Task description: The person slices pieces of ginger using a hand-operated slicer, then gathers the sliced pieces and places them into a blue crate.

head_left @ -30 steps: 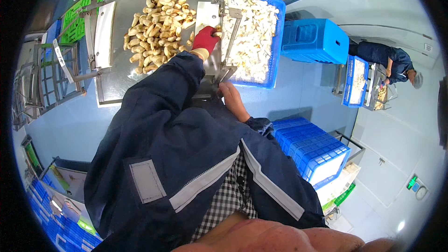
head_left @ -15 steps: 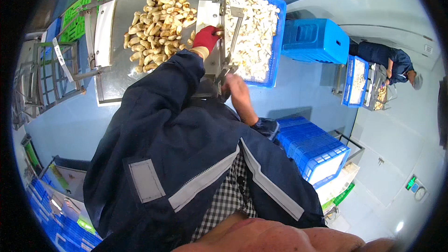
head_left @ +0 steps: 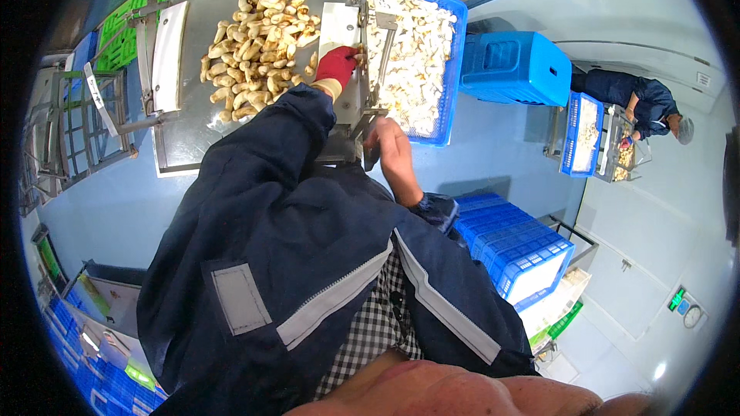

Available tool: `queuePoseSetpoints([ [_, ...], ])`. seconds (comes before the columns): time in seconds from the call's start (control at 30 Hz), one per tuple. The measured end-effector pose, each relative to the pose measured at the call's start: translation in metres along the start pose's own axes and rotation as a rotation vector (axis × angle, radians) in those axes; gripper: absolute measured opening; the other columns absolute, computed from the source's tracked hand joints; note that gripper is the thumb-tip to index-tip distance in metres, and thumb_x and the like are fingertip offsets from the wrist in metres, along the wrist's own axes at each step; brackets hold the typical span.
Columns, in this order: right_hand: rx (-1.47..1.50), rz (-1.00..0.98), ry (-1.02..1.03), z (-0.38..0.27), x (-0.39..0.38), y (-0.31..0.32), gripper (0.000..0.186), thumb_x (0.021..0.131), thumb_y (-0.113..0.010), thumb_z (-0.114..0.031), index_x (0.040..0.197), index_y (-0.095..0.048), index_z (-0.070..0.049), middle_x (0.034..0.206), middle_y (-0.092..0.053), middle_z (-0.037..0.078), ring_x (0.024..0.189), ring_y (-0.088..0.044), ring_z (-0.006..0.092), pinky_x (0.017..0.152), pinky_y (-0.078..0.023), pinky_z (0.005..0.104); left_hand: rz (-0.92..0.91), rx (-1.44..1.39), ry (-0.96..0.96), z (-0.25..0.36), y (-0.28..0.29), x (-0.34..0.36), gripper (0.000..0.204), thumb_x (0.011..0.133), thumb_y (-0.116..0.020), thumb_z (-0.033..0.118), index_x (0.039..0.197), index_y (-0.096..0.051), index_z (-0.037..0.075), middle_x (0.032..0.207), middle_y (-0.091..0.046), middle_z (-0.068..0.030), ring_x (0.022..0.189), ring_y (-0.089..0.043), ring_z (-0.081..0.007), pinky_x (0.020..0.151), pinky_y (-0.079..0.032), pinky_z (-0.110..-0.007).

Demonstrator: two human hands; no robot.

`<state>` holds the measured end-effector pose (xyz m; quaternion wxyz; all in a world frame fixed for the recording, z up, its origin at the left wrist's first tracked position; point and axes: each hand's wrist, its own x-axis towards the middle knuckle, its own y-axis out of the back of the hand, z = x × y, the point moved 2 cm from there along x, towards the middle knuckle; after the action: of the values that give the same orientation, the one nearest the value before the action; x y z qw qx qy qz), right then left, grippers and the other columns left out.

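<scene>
A bright-blue plastic box [head_left: 505, 69] stands at right. Past it, 1 co-worker [head_left: 617, 89] in dark clothing bends beside a blue crate [head_left: 571, 135] of pale pieces. Nearer are stacked blue crates [head_left: 493, 239]; a round clock [head_left: 693, 317] adjoins a green sign [head_left: 677, 299].

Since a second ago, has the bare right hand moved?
Yes: judged against the nearby blue crate, the right hand shifted up the picture, slightly right.

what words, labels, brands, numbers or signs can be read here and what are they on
No text can be read clearly.
Green sign: too small.
Round dial: marks too small.
White strip: dark marks, too small.
Blue crates: pale marks, too small.
</scene>
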<state>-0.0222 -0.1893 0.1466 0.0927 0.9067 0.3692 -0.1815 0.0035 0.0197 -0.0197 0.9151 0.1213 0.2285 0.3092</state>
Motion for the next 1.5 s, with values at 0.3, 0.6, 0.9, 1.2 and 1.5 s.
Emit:
queuePoseSetpoints([
  [0.3, -0.111, -0.039, -0.026, 0.008, -0.003, 0.001, 0.035, 0.096, -0.043, -0.030, 0.080, -0.052, -0.001, 0.072, -0.052, 0.007, 0.071, -0.049, 0.0169, 0.068, -0.040, 0.0297, 0.001, 0.184, -0.031, 0.001, 0.009, -0.002, 0.027, 0.081, -0.064, 0.032, 0.097, -0.068, 0.011, 0.097, -0.067, -0.0114, 0.092, -0.062, -0.0286, 0.081, -0.047, -0.036],
  [0.6, -0.187, -0.038, 0.032, 0.071, 0.008, 0.000, 0.036, 0.096, -0.042, -0.030, 0.076, -0.053, -0.003, 0.071, -0.054, 0.007, 0.066, -0.049, 0.0160, 0.064, -0.041, 0.0277, -0.032, 0.091, -0.017, -0.006, -0.008, 0.015, 0.030, 0.081, -0.064, 0.038, 0.093, -0.067, 0.011, 0.095, -0.066, -0.0117, 0.091, -0.061, -0.0292, 0.080, -0.047, -0.037],
  [0.9, 0.028, -0.101, -0.098, 0.044, 0.005, -0.005, 0.036, 0.096, -0.042, -0.029, 0.077, -0.051, 0.000, 0.071, -0.052, 0.010, 0.070, -0.049, 0.0167, 0.067, -0.040, 0.0306, 0.037, 0.106, -0.070, -0.023, 0.007, 0.005, 0.019, 0.084, -0.063, 0.024, 0.093, -0.066, 0.007, 0.078, -0.066, -0.0074, 0.064, -0.062, -0.0169, 0.060, -0.049, -0.029],
  [1.2, -0.016, -0.040, -0.087, 0.000, 0.000, 0.002, 0.037, 0.096, -0.044, -0.030, 0.077, -0.050, 0.000, 0.067, -0.051, 0.008, 0.066, -0.049, 0.0175, 0.064, -0.040, 0.0292, 0.001, 0.152, -0.060, 0.001, 0.007, -0.007, 0.024, 0.080, -0.066, 0.030, 0.090, -0.065, 0.009, 0.088, -0.066, -0.0136, 0.085, -0.062, -0.0315, 0.075, -0.048, -0.038],
  [1.5, -0.170, -0.119, 0.047, 0.099, 0.013, 0.009, 0.032, 0.097, -0.040, -0.024, 0.080, -0.054, 0.000, 0.074, -0.053, 0.008, 0.070, -0.050, 0.0185, 0.067, -0.041, 0.0301, 0.062, 0.227, -0.114, 0.013, -0.009, -0.006, 0.020, 0.080, -0.061, 0.023, 0.094, -0.065, 0.009, 0.093, -0.066, -0.0152, 0.088, -0.062, -0.0335, 0.077, -0.049, -0.039],
])
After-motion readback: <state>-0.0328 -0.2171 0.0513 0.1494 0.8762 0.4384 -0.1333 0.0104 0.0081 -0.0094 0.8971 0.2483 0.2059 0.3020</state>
